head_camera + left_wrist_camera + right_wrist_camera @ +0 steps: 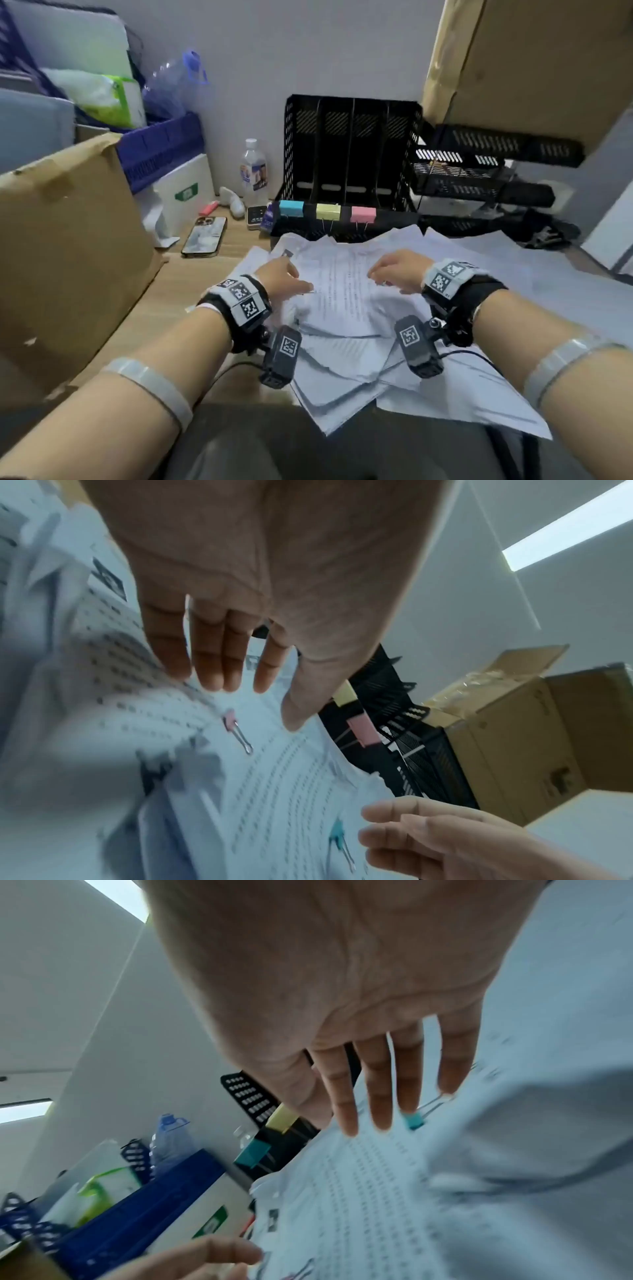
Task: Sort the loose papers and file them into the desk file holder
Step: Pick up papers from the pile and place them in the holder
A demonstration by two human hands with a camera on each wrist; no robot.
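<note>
Sorting: my left hand [286, 279] and right hand [399, 270] both lie over the heap of papers [346, 308] on the desk [219, 246], nothing filed yet by the look of it.
Papers, where: spread loose and overlapping just in front of the black file holder [352, 154], some sheets hanging off the near edge of the desk.
Papers, handling: thin printed sheets, light and floppy; I judge they will slide over each other and buckle if lifted by one corner. Some look bundled with small clips, a pink clip [230, 721] and a teal clip [413, 1121] (the bundles should lift as one).
Where to take hold: best at a clipped edge, or with both hands on opposite sides of a bundle, so that it stays flat.
Left fingers: fairly straight and close together, tips [178, 666] down on or just over the top sheet; holding nothing.
Right fingers: straight, slightly fanned, one fingertip [409, 1104] touching or nearly touching the teal clip; no pinch that I can see.
Holder: upright slots look empty; blue, yellow and pink clips sit on its front lip, the yellow clip [328, 211] in the middle.
Risk: loose sheets slipping off the desk edge.
</note>
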